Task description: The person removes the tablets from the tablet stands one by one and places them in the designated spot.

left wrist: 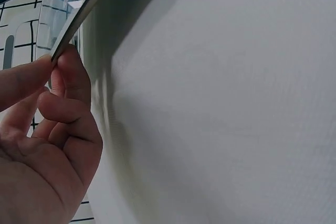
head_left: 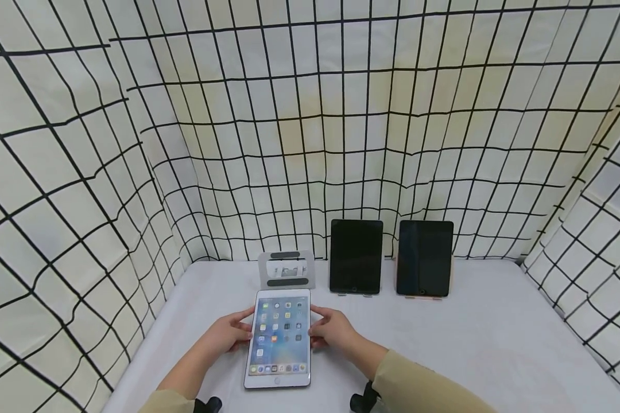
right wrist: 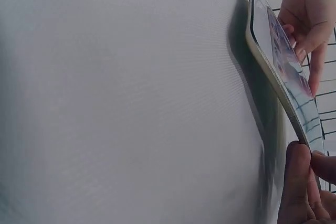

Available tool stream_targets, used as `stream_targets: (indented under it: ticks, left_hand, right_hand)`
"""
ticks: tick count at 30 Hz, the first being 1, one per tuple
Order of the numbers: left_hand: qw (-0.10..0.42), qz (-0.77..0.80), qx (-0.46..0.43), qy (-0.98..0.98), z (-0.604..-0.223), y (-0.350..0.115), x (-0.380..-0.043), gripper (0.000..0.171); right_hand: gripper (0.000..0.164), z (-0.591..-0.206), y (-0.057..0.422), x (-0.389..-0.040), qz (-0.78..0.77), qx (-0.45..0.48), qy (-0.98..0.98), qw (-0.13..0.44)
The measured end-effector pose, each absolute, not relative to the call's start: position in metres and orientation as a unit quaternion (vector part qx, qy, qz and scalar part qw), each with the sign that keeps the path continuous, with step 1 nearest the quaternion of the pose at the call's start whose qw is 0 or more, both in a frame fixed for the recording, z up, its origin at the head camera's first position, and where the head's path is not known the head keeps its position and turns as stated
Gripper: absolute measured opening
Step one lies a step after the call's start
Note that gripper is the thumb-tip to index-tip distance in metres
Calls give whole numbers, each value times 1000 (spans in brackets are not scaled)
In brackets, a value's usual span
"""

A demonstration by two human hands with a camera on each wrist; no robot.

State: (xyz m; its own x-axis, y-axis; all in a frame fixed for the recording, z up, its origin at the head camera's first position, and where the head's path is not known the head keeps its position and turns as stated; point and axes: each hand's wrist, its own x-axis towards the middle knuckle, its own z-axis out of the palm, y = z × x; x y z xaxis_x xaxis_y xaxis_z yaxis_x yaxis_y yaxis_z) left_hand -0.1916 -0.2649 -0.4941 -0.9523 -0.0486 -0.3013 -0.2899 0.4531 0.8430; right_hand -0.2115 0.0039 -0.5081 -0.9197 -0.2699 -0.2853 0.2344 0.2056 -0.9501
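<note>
A white tablet (head_left: 280,358) with its screen lit, showing rows of app icons, lies face up between both hands, home button toward the person. My left hand (head_left: 226,335) pinches its left edge between thumb and fingers. On the opposite edge my right hand (head_left: 336,330) pinches it too. From the right wrist, the tablet (right wrist: 278,80) is raised off the white cloth, with a shadow beneath it. Just beyond the tablet's far edge stands a grey tablet stand (head_left: 263,269) with dark pads, holding nothing.
Two dark-screened tablets stand upright at the back right, one black-faced tablet (head_left: 356,256) beside another tablet (head_left: 425,258), each on a stand. A white cloth covers the table (head_left: 475,350). White curtains (head_left: 361,132) with black grid lines enclose the back and sides.
</note>
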Motion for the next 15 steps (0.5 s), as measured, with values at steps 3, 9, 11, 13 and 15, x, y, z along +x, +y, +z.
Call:
stream_targets:
  ticks: [3, 9, 11, 13, 15]
  left_hand:
    - [125, 512, -106, 843, -498, -268, -189, 65]
    - [153, 498, -107, 847, -499, -269, -186, 63]
    - [164, 492, -108, 848, -499, -269, -186, 63]
    - [174, 483, -105, 852, -499, -269, -187, 62]
    - [181, 475, -101, 855, -498, -270, -189, 61]
  right_hand:
    - [65, -511, 1, -208, -623, -5, 755, 206]
    - [64, -514, -2, -203, -616, 4, 755, 224]
    - [64, -514, -2, -202, -612, 7, 756, 229]
    - [63, -515, -3, -202, -609, 11, 758, 232]
    - [62, -516, -3, -203, -606, 16, 760, 233]
